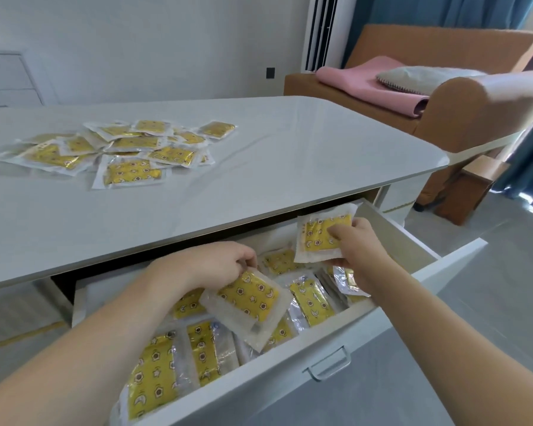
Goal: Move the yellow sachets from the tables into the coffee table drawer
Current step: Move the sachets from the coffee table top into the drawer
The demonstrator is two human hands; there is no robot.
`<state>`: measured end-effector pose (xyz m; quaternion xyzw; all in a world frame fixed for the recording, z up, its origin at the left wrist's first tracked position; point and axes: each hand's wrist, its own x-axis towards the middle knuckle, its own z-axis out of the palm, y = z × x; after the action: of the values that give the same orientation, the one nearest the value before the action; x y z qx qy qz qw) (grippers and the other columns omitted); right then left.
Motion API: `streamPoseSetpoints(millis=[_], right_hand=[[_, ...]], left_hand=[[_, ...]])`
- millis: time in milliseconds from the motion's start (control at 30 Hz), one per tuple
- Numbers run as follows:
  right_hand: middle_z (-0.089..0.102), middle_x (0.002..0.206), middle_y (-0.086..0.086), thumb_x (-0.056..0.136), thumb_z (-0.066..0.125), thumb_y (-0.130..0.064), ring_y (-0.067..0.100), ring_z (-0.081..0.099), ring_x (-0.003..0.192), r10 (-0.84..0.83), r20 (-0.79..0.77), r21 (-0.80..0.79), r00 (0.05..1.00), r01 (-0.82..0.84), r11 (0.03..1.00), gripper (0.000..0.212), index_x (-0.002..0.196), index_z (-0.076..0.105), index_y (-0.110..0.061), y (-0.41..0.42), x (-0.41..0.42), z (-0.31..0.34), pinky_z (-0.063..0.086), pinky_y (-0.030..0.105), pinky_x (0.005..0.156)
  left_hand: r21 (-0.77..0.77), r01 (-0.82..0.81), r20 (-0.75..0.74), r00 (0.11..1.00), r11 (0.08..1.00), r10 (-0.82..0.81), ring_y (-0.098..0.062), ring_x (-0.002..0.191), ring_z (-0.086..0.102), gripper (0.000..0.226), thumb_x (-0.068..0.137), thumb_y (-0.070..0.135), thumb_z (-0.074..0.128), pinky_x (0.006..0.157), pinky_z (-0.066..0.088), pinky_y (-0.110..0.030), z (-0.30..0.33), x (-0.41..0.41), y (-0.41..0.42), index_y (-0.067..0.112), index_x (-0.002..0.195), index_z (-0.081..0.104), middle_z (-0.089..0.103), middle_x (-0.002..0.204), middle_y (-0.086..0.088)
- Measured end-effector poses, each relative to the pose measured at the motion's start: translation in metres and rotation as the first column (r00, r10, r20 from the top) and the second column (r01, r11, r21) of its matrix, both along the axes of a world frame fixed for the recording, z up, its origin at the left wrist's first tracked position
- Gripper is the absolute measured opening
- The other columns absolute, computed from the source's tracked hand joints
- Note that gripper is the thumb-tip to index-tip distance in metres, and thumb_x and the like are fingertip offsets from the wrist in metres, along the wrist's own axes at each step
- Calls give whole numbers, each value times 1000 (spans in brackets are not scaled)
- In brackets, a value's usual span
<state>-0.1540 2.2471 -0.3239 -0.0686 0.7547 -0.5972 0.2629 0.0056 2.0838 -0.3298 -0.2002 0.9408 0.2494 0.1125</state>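
Head view: left hand point(216, 265) pinching one yellow sachet point(253, 298), right hand point(356, 241) pinching another sachet point(323, 233), both over the open drawer point(391, 318). More in a pile point(120, 146) on the table point(290, 155). Probably light, thin, slippery film; best pinched at the clear sealed edge.

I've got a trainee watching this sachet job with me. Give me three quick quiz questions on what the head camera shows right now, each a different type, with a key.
1. True or false: the drawer under the tabletop is pulled open.
2. Multiple choice: what does the right hand hold? A) a pink cushion B) one yellow sachet C) the drawer handle
3. Short answer: where are the sachets that have not yet been moved?

Key
1. True; it already holds many sachets.
2. B; the fingers pinch the raised sachet above the drawer, while the left hand grips another sachet over the drawer.
3. In the loose pile on the tabletop's far left part.
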Motion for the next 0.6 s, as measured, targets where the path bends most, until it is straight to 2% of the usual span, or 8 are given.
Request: streamPoseSetpoints(millis=[133,267,333,400,500,567,600], right_hand=[[67,105,11,95,59,-13,25,71,84,104,-30,113,994,-100,989,28,121,49,-12,0,-3,-4,59,33,58],[65,100,12,96,50,-13,27,70,84,137,-17,158,990,-132,979,20,115,48,-12,0,-5,-6,62,39,65],[66,98,13,96,48,-14,27,70,82,125,-24,156,992,-120,980,18,114,49,-11,1,-8,-7,61,39,64],[65,95,12,96,48,-14,28,70,81,107,-27,149,994,-102,983,15,110,50,-10,1,-10,-7,61,41,67],[67,93,14,94,52,-10,29,70,80,105,-11,130,994,-103,986,13,106,54,-6,2,-14,-10,61,46,76],[68,91,15,91,57,-5,30,70,78,138,26,83,990,-139,987,16,107,57,-3,3,-14,-8,59,46,79],[68,94,17,90,60,-3,33,70,81,167,47,57,985,-170,984,17,107,59,-2,3,-13,-8,59,47,81]], left_hand=[[-104,123,33,992,987,-121,-10,92,54,35,97,13,42,77,44,-28,-18,-9,11,36,111,64,48,102,9],[-49,158,-140,977,986,-163,-8,103,55,31,96,22,51,85,47,-27,-38,-15,32,40,121,57,55,115,13],[25,86,-171,982,996,-81,-5,101,57,40,94,25,57,82,50,-24,-43,-13,35,41,130,49,57,118,14],[54,8,-175,985,998,2,-3,99,58,40,95,24,57,85,51,-24,-46,-12,29,36,132,49,59,117,14],[153,-152,-247,951,976,186,-4,100,59,28,96,17,53,90,50,-24,-48,-12,16,29,121,59,63,113,12],[355,-287,-281,875,890,395,-12,98,64,17,96,17,56,88,52,-28,-46,-14,8,25,108,64,68,107,5],[503,-325,-251,832,801,495,-17,95,67,12,95,19,59,88,54,-32,-45,-15,7,22,104,66,71,103,0]])
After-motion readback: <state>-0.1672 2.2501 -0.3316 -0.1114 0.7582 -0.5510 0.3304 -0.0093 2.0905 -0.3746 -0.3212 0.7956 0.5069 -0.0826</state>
